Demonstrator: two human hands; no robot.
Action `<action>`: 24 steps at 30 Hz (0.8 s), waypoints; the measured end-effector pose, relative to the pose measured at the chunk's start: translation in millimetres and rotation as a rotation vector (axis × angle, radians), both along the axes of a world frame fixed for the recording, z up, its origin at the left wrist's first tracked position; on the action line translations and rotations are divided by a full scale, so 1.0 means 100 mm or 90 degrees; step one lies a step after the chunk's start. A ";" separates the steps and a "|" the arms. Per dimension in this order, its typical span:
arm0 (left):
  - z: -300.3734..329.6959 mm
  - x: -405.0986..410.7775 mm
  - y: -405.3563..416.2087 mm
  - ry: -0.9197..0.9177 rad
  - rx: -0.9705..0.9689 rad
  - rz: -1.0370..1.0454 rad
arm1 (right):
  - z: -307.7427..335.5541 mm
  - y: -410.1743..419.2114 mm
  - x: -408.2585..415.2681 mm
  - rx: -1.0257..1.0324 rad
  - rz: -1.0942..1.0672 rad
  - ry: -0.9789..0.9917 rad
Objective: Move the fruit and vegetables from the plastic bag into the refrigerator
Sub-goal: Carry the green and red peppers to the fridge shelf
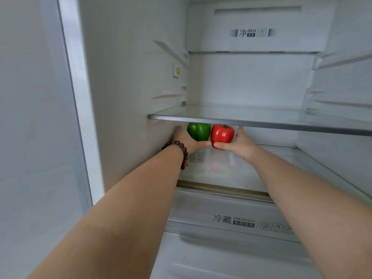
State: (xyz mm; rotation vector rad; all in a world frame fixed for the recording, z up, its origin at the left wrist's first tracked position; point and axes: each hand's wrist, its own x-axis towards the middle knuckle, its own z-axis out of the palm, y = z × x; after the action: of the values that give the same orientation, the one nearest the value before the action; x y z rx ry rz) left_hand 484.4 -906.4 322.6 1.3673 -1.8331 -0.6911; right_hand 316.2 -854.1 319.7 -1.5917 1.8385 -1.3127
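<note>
Both my arms reach into the open refrigerator (pixel 128 93), under its glass shelf (pixel 251 120). My left hand (pixel 186 140), with a bead bracelet on the wrist, grips a green bell pepper (pixel 198 131) from the left and below. My right hand (pixel 240 142) grips a red bell pepper (pixel 222 134), thumb under it and fingers behind. The two peppers are side by side, almost touching, held just above the lower shelf (pixel 225 174) near the back wall. The plastic bag is out of view.
A drawer marked FRESHBOX (pixel 221 220) sits below the lower shelf. The glass shelf's metal front edge runs just above the peppers. A white door or wall panel (pixel 36 137) fills the left side. Rails line both inner side walls.
</note>
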 end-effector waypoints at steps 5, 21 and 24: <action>-0.01 0.07 0.19 -0.029 0.046 -0.090 | 0.08 0.29 0.08 0.095 -0.003 -0.010; -0.55 0.46 1.73 -0.417 -0.312 -0.022 | -0.50 1.73 0.66 -0.039 -0.206 0.441; -0.68 0.60 1.89 -0.437 -0.316 -0.023 | -0.77 1.83 0.71 -0.119 -0.217 0.492</action>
State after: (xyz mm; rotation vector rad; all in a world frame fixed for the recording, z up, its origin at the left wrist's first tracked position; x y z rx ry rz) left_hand 544.5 -717.2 254.6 1.3103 -2.3413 0.2685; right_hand 387.5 -670.7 242.3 -2.1654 2.5902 -1.0941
